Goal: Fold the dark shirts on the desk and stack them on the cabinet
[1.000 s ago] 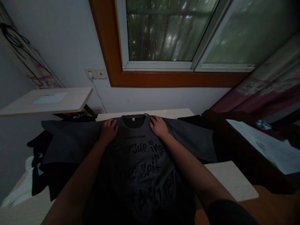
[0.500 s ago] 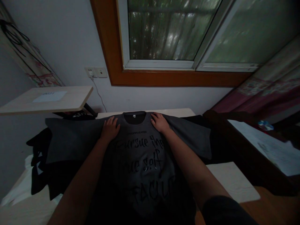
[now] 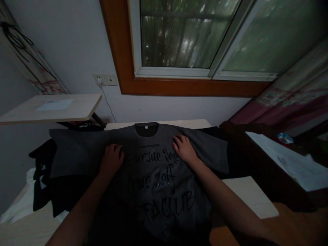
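Stopping short of the table's far edge [image 3: 189, 123], the shirt [image 3: 151, 165] leaves a bare strip; left hand [image 3: 111, 159] and right hand [image 3: 185, 148], loosely half-open, gripping nothing, have slid below its shoulders.

Free room above shirt [image 3: 151, 165] front; raised shelf [image 3: 84, 102] juts at left, wall [image 3: 179, 106] behind table [image 3: 189, 123]

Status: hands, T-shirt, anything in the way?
Left hand and right hand resting on gray T-shirt, near its print. T-shirt spread front up. Black clothing bunched beyond left-side sleeve.
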`<action>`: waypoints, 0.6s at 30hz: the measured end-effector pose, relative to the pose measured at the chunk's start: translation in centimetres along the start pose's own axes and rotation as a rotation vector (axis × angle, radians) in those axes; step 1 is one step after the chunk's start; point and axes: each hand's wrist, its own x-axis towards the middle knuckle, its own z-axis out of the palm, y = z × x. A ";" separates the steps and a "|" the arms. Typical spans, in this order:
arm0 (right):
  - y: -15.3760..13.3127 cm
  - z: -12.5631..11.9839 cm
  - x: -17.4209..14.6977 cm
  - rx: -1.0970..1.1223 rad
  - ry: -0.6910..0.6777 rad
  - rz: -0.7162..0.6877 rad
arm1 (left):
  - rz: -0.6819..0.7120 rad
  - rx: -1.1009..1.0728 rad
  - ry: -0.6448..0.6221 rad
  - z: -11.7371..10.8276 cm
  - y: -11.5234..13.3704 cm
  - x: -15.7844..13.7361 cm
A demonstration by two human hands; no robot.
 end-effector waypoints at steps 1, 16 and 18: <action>-0.1 -0.3 -0.7 -0.013 0.004 0.009 | -0.008 0.012 0.000 -0.4 0.2 -0.7; 1.3 0.7 1.8 -0.065 -0.007 0.059 | -0.072 -0.001 -0.006 2.5 -0.6 3.5; 1.7 1.1 2.8 -0.057 -0.021 0.065 | -0.070 0.002 -0.006 3.1 -0.9 4.3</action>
